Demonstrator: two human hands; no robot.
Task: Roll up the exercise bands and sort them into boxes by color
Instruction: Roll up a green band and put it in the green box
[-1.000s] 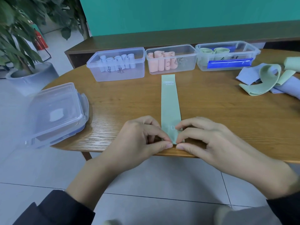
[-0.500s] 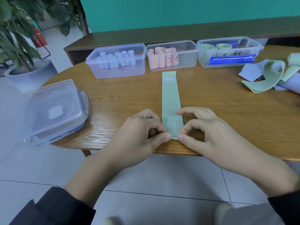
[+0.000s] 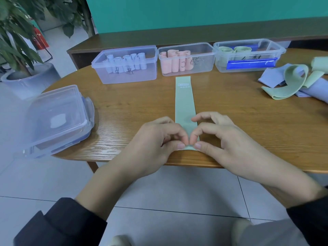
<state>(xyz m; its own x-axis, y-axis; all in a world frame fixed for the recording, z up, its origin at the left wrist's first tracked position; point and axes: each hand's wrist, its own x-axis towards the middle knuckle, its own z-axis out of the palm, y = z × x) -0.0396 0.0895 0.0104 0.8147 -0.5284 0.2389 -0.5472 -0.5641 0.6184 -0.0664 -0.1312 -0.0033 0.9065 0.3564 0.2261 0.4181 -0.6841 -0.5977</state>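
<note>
A pale green band lies flat and straight on the wooden table, running from the near edge toward the boxes. My left hand and my right hand both pinch its near end between thumb and curled fingers, fingertips almost meeting. Three clear boxes stand in a row at the back: the left box holds lilac rolls, the middle box pink rolls, the right box green rolls and a blue strip.
A heap of loose green and lilac bands lies at the right of the table. A stack of clear lids overhangs the table's left edge. A potted plant stands on the floor at left.
Both hands have drawn closer together on the band's near end, thumbs and fingers curling it over. The printed number near that end is now hidden under the fingers.
</note>
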